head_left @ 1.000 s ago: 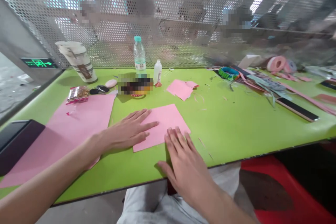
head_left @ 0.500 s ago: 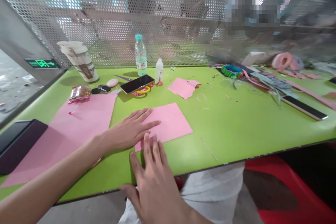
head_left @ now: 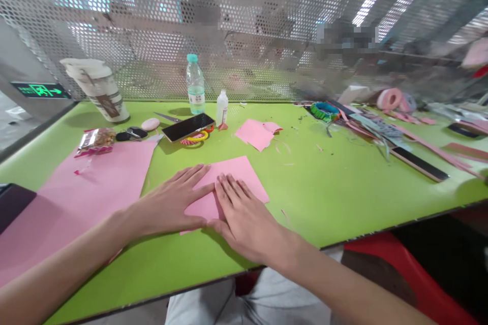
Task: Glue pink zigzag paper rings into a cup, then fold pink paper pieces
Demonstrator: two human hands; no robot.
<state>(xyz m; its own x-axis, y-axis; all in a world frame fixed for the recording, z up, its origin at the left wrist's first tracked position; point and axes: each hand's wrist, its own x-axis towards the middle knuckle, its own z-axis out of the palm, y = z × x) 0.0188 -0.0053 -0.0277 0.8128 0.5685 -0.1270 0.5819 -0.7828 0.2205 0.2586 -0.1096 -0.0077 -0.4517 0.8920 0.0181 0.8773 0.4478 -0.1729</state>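
Note:
A piece of pink paper [head_left: 244, 172] lies flat on the green table [head_left: 312, 203] in front of me. My left hand [head_left: 173, 200] rests on its left part, palm down, fingers stretched out and thumb pointing right. Across its front middle lies my right hand [head_left: 242, 216], flat with the fingers extended and close together. The thumbs nearly meet at the paper's near edge. Parts of the paper are hidden under both hands. To the left, a larger pink sheet [head_left: 110, 172] reaches toward the table's front.
Behind the paper are a phone [head_left: 188, 128], scissors [head_left: 166, 117], a small white bottle [head_left: 221, 109], a water bottle [head_left: 195, 86] and pink scraps [head_left: 255, 133]. A cup [head_left: 101, 94] and a snack bag [head_left: 95, 141] stand at left. Paper strips and another phone [head_left: 419, 163] lie right.
My right hand has moved up from the table's front edge and now lies flat on the pink paper beside my left hand. The view has shifted slightly to the right.

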